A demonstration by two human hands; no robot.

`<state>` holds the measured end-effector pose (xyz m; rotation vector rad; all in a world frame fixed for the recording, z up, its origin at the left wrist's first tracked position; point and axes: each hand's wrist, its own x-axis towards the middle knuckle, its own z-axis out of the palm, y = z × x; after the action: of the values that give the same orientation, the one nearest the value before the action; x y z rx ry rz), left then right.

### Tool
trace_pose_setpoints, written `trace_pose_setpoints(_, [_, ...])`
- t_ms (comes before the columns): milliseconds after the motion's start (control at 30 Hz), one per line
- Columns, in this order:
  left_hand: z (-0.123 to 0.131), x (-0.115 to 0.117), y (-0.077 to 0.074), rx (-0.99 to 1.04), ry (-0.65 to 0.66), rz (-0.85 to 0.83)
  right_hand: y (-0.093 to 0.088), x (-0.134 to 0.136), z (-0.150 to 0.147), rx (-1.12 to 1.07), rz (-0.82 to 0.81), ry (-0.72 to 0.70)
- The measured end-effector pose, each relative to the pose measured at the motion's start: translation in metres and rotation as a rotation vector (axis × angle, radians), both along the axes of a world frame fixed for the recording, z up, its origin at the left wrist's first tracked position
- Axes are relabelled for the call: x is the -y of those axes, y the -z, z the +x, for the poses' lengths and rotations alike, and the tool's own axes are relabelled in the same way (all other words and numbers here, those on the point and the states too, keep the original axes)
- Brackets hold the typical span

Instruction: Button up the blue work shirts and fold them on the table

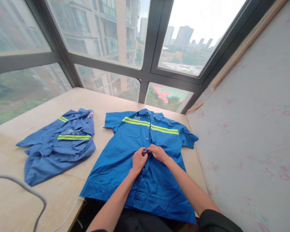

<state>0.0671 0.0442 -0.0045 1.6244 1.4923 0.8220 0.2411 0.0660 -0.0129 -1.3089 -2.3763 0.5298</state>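
Observation:
A blue short-sleeved work shirt (116, 161) lies spread face up, its collar toward the window and its hem over the near edge. A yellow-green and grey stripe crosses its chest. My left hand (139, 158) and my right hand (157, 152) meet at the middle of the front placket, below the chest pockets. Both have their fingers pinched on the placket edges, slightly lifted. The fingertips hide the button there. Above the hands the placket gapes a little, with buttons showing along it.
A second blue shirt (60, 151) lies crumpled on the beige surface (87, 96) at the left. A grey cable (21, 183) curves at the lower left, beside a thin white cord (71, 211). Windows stand behind, and a flowered wall (251, 129) is at the right.

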Motion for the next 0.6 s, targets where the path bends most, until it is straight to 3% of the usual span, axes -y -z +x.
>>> trace_pose_setpoints(600, [-0.0024,-0.0071,-0.0016,0.059,-0.021,-0.050,-0.0009,-0.0017,0.0031,-0.008,-0.027,-0.027])
